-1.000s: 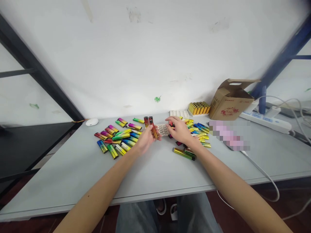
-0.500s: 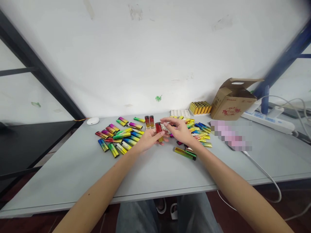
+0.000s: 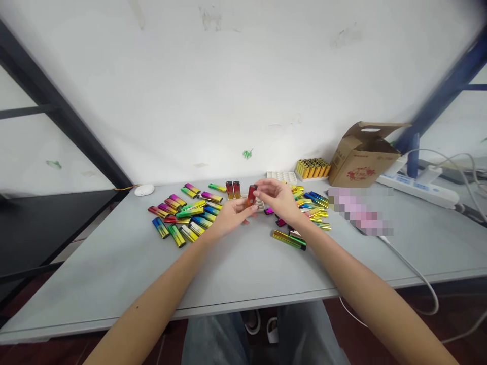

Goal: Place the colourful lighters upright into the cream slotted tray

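Note:
Between both hands, above the table, is a red lighter (image 3: pixel 251 195) with a dark top, held nearly upright. My left hand (image 3: pixel 230 218) is closed around its lower part. The thumb and fingers of my right hand (image 3: pixel 279 199) pinch its upper right side. Just behind, two red-and-gold lighters (image 3: pixel 233 190) stand upright in a white tray (image 3: pixel 260 204) with holes, which my hands partly cover. Many shiny multicoloured lighters (image 3: pixel 190 218) lie loose to the left. Others (image 3: pixel 310 203) lie to the right, beyond my right hand, and a green-gold lighter (image 3: pixel 288 239) is near my right wrist.
At the back stand a white holed tray (image 3: pixel 281 177) and a tray packed with yellow lighters (image 3: pixel 313 169). An open cardboard box (image 3: pixel 361 162), a power strip (image 3: pixel 420 190) and a blurred pink item (image 3: pixel 357 210) with a white cable are at right. A white case (image 3: pixel 144 190) lies at left.
The lighter has been raised slightly and turned more upright. My right hand has moved in to the left and closed its fingertips on it. The loose lighters have not moved.

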### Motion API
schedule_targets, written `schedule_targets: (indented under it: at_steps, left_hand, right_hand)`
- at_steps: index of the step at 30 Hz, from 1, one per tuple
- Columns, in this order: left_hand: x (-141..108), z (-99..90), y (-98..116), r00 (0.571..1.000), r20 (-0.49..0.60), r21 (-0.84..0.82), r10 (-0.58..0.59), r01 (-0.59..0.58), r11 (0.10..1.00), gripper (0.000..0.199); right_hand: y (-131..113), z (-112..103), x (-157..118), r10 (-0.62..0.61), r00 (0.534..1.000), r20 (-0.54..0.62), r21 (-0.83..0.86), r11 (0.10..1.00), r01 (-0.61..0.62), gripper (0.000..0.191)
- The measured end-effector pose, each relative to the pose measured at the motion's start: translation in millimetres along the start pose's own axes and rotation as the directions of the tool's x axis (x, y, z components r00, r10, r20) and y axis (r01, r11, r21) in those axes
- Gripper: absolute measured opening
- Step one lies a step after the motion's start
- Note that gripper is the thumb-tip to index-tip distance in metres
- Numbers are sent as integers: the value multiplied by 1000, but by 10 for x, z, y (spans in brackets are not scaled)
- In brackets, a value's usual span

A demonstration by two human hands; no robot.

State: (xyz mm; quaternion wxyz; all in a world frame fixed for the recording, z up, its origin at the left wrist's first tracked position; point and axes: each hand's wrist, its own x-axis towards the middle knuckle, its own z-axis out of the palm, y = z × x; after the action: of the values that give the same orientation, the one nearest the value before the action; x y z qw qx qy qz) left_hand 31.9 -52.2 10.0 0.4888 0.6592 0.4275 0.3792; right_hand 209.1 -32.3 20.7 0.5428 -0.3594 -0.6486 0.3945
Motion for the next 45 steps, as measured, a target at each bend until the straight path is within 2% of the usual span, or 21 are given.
schedule_targets:
  at_steps: [2, 4, 6, 8, 11, 14, 19, 25, 29, 33, 36, 40, 45]
  left_hand:
    - [9, -39, -62, 982, -137, 188, 133, -106, 976, 34]
    - [17, -73, -132, 938, -180, 409, 297, -203, 889, 26]
    - [20, -87, -188, 920, -102, 526, 379, -274, 805, 19]
    - [17, -79, -217, 914, -4, 561, 406, -334, 757, 18]
    - [-3, -60, -219, 908, 126, 578, 400, -395, 714, 22]
    - [-30, -72, -198, 908, 216, 560, 360, -417, 715, 23]
    - [-58, -107, -165, 913, 223, 534, 342, -408, 740, 22]
    - [-62, -90, -168, 898, 258, 580, 357, -440, 686, 22]
    - [-50, -85, -172, 905, 259, 567, 338, -426, 705, 20]
    - [-43, -82, -161, 915, 278, 568, 294, -403, 718, 26]
    - [-35, -89, -155, 906, 273, 542, 324, -423, 726, 27]
    - [-15, -136, -143, 885, 234, 547, 403, -462, 698, 21]
    - [-10, -218, -92, 880, 20, 625, 474, -382, 681, 14]
  right_hand:
    - [7, -66, 41, -10, 993, -114, 6, 1000, 11, 31]
    - [38, -123, 85, -14, 977, -212, -13, 1000, 11, 32]
    - [100, -144, 126, -29, 962, -272, -56, 998, 14, 32]
    - [184, -121, 164, -47, 956, -288, -96, 995, 20, 30]
    - [307, -42, 214, -71, 966, -249, -119, 992, 42, 27]
    - [388, 33, 263, -92, 974, -208, -160, 985, 59, 23]
    - [437, 118, 349, -107, 978, -180, -242, 968, 62, 19]
    - [406, 179, 361, -139, 988, -73, -402, 910, 98, 16]
    - [382, 184, 326, -189, 982, 8, -588, 793, 158, 27]
    - [379, 169, 300, -190, 971, 143, -654, 718, 237, 43]
    - [374, 119, 261, -192, 959, 208, -644, 711, 283, 49]
    - [360, 3, 166, -156, 960, 235, -648, 711, 274, 58]
    - [365, -100, 80, -120, 966, 229, -667, 704, 245, 55]
